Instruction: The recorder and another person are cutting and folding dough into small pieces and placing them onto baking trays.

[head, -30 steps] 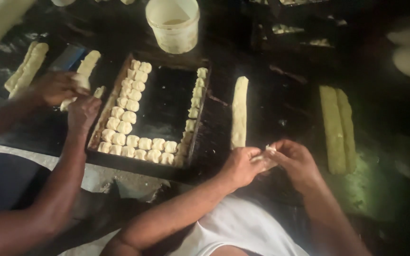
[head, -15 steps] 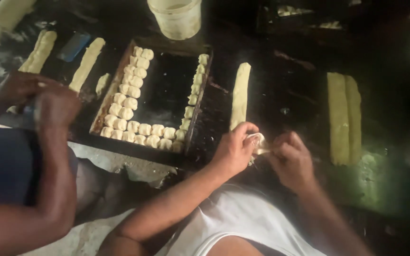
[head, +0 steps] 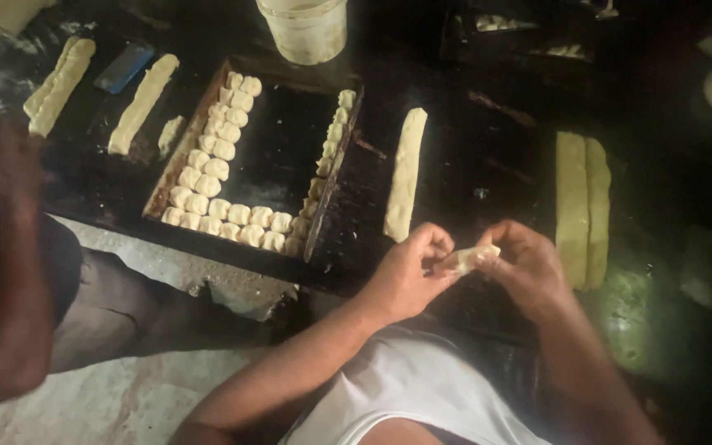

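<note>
**Small dough piece pinched between both hands over the counter edge**

I see a small pale dough piece (head: 473, 258) held between the fingertips of my left hand (head: 409, 276) and right hand (head: 529, 270), both closed on it, just above the near edge of the dark counter (head: 488, 165). Just beyond my left hand lies a long dough strip (head: 405, 173). Left of that sits a dark baking tray (head: 278, 156), its edges lined with small dough lumps (head: 208, 169). To the right lie two more long strips (head: 583, 206) side by side. A pale bucket (head: 304, 29) stands behind the tray. Another person's blurred arm (head: 2, 272) shows at far left.
</note>
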